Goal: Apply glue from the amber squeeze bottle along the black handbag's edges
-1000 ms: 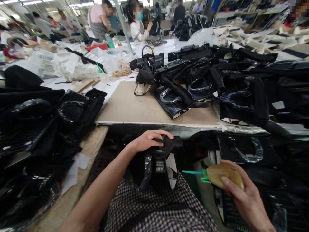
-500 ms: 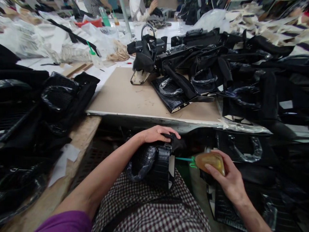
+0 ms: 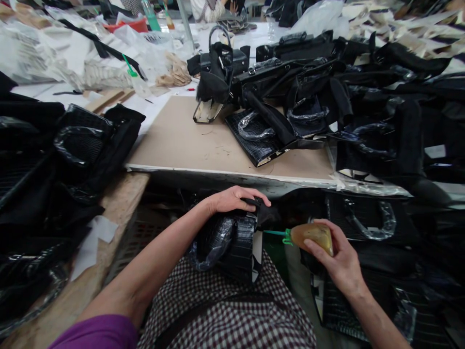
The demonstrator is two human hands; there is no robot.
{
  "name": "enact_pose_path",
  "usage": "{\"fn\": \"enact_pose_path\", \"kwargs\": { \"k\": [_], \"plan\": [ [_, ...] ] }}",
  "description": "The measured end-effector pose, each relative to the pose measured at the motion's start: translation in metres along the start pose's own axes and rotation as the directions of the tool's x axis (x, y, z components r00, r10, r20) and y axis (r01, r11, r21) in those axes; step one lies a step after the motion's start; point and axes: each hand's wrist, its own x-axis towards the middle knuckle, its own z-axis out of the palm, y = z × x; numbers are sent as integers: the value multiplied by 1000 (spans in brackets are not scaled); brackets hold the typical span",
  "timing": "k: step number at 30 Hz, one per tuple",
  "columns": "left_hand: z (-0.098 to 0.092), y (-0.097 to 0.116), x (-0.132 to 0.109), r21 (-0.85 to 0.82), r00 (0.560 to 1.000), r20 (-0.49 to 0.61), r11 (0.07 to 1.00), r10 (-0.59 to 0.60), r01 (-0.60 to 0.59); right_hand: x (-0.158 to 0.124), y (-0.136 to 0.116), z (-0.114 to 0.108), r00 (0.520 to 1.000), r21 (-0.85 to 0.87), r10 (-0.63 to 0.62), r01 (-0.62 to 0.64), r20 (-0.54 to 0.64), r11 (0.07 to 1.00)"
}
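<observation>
On my lap lies a black crocodile-patterned handbag, its handle wrapped in clear plastic. My left hand grips the bag's black upper edge, thumb and fingers closed around it. A pale strip shows along the bag's right side. In my right hand is a squeeze bottle of amber liquid, probably glue, tipped on its side. Its thin green nozzle points left, and the tip reaches the bag's side near the pale strip; whether it touches, I cannot tell.
A brown board covers the table edge ahead. Black bags pile up on it to the right, and more bags lie at left beside a wooden plank. Another green-capped bottle stands at the back left. A person's hand shows far behind.
My right hand has moved the bottle slightly left and up, bringing the nozzle tip closer to the bag's upper side. My left hand keeps its grip. The view has shifted a little.
</observation>
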Motion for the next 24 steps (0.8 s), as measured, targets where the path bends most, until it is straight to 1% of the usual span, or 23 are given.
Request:
{"fn": "enact_pose_path", "kwargs": {
  "k": [7, 14, 16, 18, 22, 24],
  "plan": [
    [0, 0, 1, -1, 1000, -5, 1000, -11, 11, -3, 0, -10, 993, -35, -21, 25, 118, 999],
    [0, -4, 2, -38, 999, 4, 999, 34, -34, -14, 4, -15, 969, -54, 2, 12, 248, 998],
    [0, -5, 2, -37, 999, -1, 998, 42, -42, -16, 5, -15, 963, -55, 11, 4, 270, 999],
    [0, -5, 2, -36, 999, -3, 999, 40, -40, -17, 5, -14, 967, -40, 7, 3, 256, 999],
    [1, -5, 2, -37, 999, 3, 999, 35, -35, -14, 4, -11, 989, -40, -17, 23, 145, 999],
    [1, -6, 2, -44, 999, 0, 998, 33, -33, -14, 4, -11, 992, -52, -22, 29, 127, 998]
  ]
}}
